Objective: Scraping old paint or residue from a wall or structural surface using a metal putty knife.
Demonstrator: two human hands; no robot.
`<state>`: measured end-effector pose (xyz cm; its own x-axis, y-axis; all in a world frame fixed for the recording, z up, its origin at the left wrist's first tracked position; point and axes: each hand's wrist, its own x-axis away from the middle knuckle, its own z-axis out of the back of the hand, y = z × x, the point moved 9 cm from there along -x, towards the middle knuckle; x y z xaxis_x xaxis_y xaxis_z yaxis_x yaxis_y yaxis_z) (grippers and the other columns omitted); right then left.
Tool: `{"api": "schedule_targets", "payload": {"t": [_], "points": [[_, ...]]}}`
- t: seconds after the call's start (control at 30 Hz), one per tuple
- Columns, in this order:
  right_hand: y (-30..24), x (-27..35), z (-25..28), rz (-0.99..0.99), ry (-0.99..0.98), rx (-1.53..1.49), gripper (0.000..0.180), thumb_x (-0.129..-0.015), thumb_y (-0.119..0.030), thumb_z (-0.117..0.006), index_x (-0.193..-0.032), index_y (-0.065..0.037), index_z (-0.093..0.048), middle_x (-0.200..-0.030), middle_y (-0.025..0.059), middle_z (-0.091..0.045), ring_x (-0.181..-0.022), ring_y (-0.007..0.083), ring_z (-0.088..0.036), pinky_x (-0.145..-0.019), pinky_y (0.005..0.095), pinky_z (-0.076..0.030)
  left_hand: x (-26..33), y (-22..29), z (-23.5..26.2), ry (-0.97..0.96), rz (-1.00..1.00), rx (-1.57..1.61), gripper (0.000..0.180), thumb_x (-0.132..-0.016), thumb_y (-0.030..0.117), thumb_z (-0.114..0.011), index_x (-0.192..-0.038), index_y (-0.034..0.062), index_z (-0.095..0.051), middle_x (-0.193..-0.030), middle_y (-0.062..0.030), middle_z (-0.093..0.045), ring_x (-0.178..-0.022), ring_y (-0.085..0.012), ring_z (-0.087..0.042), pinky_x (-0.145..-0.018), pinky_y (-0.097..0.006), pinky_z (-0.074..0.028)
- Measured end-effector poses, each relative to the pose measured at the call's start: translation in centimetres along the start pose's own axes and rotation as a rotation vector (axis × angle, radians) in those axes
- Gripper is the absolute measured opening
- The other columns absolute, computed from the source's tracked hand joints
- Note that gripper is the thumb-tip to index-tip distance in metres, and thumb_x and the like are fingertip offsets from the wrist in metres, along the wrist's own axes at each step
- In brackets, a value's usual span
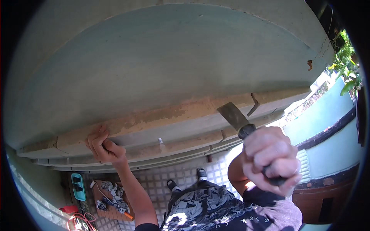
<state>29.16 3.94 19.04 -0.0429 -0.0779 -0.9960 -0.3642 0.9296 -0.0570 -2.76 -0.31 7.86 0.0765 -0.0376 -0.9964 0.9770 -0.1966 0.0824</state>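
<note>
Nearest to us, the right hand [271, 156] is fisted tight around the dark handle of a scraper [241, 123], its grip fully clamped on the lower part of the handle. We note the flat metal blade angled up and to the left, its edge laid against the worn, tan-stripped band of a ledge [169, 115] running under the pale green wall [173, 57]. We judge the scraper light and stiff, its blade thin and hard-edged; a hold low on the handle, as seen, looks sound, though it could twist if the edge catches. Paint on the ledge appears flaky and brittle, with a loose strip [254, 104] curling off just beside the blade. Well apart to the left, the left hand [103, 146] has its fingers curled over the ledge's front edge, pressed on it. Below, we see the person's sandalled feet on a tiled floor [185, 175], a wooden board carrying rags [111, 198], and a teal tray [78, 186].
</note>
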Motion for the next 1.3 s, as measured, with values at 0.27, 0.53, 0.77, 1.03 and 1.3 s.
{"api": "schedule_targets", "payload": {"t": [0.27,0.53,0.77,1.03,1.3], "points": [[-0.1,-0.2,0.7,0.012,0.033,-0.051,0.055,-0.106,-0.037,-0.027,-0.067,-0.003,-0.044,-0.057,0.0071,-0.049,-0.036,0.0144,-0.041,-0.028,0.0265,-0.032,-0.3,0.4,-0.5,0.008,0.025,0.009,0.016,-0.081,0.000,-0.043,-0.083,0.0036,-0.058,-0.086,-0.0107,-0.068,-0.080,-0.0281,-0.061,-0.081,-0.040,-0.046],[-0.6,-0.4,1.2,0.004,0.072,-0.056,0.053,-0.105,-0.036,-0.028,-0.064,-0.005,-0.041,-0.057,0.0063,-0.050,-0.037,0.0167,-0.043,-0.030,0.0280,-0.036,-0.3,0.2,-0.6,0.014,0.021,0.010,0.016,-0.081,0.000,-0.043,-0.082,0.0036,-0.058,-0.085,-0.0104,-0.068,-0.079,-0.0274,-0.061,-0.081,-0.041,-0.045],[-0.8,-0.6,1.8,-0.040,0.083,-0.099,0.054,-0.105,-0.038,-0.028,-0.064,-0.005,-0.042,-0.057,0.0061,-0.049,-0.037,0.0175,-0.045,-0.030,0.0293,-0.038,-0.2,0.6,-0.5,0.008,0.042,0.007,0.015,-0.082,0.000,-0.043,-0.082,0.0034,-0.057,-0.085,-0.0109,-0.069,-0.079,-0.0276,-0.061,-0.081,-0.041,-0.045],[0.9,0.0,1.6,-0.085,0.076,-0.014,0.054,-0.106,-0.037,-0.027,-0.064,-0.007,-0.043,-0.056,0.0053,-0.049,-0.036,0.0168,-0.044,-0.030,0.0279,-0.036,-0.5,0.3,-0.6,0.004,0.033,0.018,0.015,-0.082,0.000,-0.043,-0.082,0.0030,-0.057,-0.086,-0.0123,-0.069,-0.079,-0.0287,-0.061,-0.081,-0.041,-0.046],[-0.8,-0.6,1.9,0.015,0.065,-0.052,0.044,-0.104,-0.034,-0.030,-0.070,-0.010,-0.042,-0.057,0.0042,-0.048,-0.038,0.0177,-0.045,-0.033,0.0312,-0.037,-0.8,0.8,-1.2,0.030,0.015,0.063,0.015,-0.084,0.001,-0.043,-0.083,0.0025,-0.057,-0.084,-0.0117,-0.067,-0.080,-0.0298,-0.061,-0.082,-0.042,-0.046]]}}
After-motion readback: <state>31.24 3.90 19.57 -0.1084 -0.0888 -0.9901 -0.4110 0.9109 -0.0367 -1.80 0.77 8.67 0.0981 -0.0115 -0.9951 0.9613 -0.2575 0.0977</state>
